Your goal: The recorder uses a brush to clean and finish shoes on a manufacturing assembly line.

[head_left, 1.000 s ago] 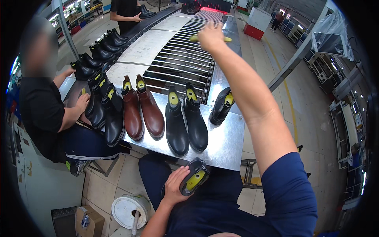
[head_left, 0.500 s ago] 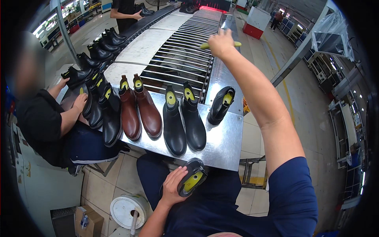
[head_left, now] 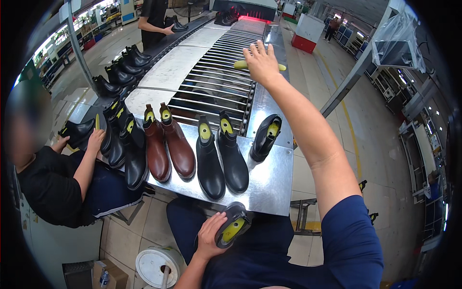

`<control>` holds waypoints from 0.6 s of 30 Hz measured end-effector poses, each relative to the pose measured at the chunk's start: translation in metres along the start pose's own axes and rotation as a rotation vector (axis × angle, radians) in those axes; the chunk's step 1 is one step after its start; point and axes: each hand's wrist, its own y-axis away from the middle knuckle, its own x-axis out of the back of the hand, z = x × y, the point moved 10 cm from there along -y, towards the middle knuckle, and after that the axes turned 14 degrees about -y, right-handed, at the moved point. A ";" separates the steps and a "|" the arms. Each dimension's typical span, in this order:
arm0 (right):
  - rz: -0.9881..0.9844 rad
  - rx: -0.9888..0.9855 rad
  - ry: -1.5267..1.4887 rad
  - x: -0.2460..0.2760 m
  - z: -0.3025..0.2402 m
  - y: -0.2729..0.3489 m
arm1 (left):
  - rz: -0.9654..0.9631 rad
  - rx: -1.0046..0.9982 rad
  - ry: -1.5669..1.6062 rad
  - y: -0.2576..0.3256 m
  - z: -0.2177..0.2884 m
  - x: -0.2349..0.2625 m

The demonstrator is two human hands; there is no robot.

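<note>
Over my lap, my left hand (head_left: 211, 236) grips a black boot (head_left: 236, 210), whose opening faces up and shows a yellow-green lining. My right hand (head_left: 262, 62) is stretched far forward over the roller conveyor, its fingers spread. Across its palm sits a yellow-green strip, apparently an insole (head_left: 240, 64), with an end showing on each side; the thumb is hidden. A pair of black boots (head_left: 235, 164) stands at the near edge of the metal table (head_left: 272, 192). To their left is a brown pair (head_left: 179, 151), and a single black boot (head_left: 262, 144) stands at the right.
At the left, a seated co-worker handles a black boot (head_left: 79, 132) and a yellow-green piece (head_left: 97, 121). Several black boots (head_left: 122, 74) line the far side. The roller conveyor (head_left: 211, 77) runs away toward a red glow. A white bucket (head_left: 156, 265) is on the floor.
My right hand's fingers have gone from curled to spread, with the insole still across the palm. My left hand still holds the boot. The co-worker's boot has come lower, and the view has shifted slightly.
</note>
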 end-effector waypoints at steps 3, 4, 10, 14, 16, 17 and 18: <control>-0.107 -0.073 -0.174 0.001 -0.003 0.009 | 0.008 0.012 -0.005 0.000 -0.002 0.000; -0.181 -0.119 -0.274 -0.003 0.000 0.018 | 0.005 0.012 -0.003 0.000 -0.002 0.001; 0.033 -0.209 -0.464 0.027 0.033 0.084 | -0.006 -0.001 0.010 -0.004 -0.003 0.000; 0.208 -0.361 -0.576 0.037 0.062 0.150 | -0.017 0.003 -0.003 -0.004 -0.004 0.002; 0.203 -0.395 -0.604 0.025 0.067 0.185 | -0.015 -0.012 0.002 -0.004 -0.003 0.000; 0.196 -0.427 -0.638 0.016 0.066 0.202 | -0.017 -0.008 0.001 -0.003 -0.004 0.000; 0.192 -0.427 -0.642 0.010 0.063 0.217 | -0.014 -0.012 0.000 -0.003 -0.005 -0.001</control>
